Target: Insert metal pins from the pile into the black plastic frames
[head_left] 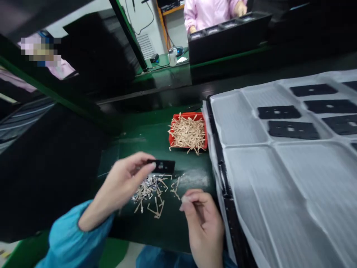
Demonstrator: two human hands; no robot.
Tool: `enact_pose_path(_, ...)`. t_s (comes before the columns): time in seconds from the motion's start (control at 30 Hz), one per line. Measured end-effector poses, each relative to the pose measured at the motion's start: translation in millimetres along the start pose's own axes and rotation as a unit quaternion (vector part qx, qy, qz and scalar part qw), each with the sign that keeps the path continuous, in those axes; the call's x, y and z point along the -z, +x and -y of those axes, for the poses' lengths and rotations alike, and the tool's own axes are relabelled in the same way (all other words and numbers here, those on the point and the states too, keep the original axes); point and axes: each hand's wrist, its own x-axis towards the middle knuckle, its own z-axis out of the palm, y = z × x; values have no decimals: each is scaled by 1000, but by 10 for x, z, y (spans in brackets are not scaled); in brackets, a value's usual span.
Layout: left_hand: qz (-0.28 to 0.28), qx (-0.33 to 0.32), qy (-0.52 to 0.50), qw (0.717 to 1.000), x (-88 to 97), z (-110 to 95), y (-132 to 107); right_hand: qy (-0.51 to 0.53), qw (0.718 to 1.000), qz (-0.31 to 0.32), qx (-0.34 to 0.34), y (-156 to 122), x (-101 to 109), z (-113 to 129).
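My left hand pinches a flat black rectangular plate by its left end, with small light marks and cut-outs on its face. The plate is held above the green mat. Below it lies a loose pile of small silvery and tan strips. My right hand, lower right of the pile, has thumb and forefinger pressed together. Whatever may be between those fingertips is too small to make out. Several bent tan strips lie on the mat between the two hands.
A red bin heaped with tan strips stands at the mat's far side. On the right, a large tray with a whitish compartmented liner holds several black plates. Across the bench, a person in pink sleeves handles a long black box.
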Motion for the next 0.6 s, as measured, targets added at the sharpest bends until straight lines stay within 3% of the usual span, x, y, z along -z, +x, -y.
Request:
enact_pose_path(0.1, 43, 91, -57, 993, -131, 296, -365, -52, 997, 20, 53, 37, 11, 16)
enact_pose_path(0.23, 49, 134, -136, 980, -433, 408, -614, -96, 993, 13, 75, 103, -27, 73)
enact_pose_path(0.37, 65, 125, -147, 979, -536, 417, -653, -146, 987, -4, 72, 120, -47, 104)
enact_pose_path(0.6, 90, 119, -110, 983, -490, 446, -614, -159, 984, 48, 63, 151, 47, 136)
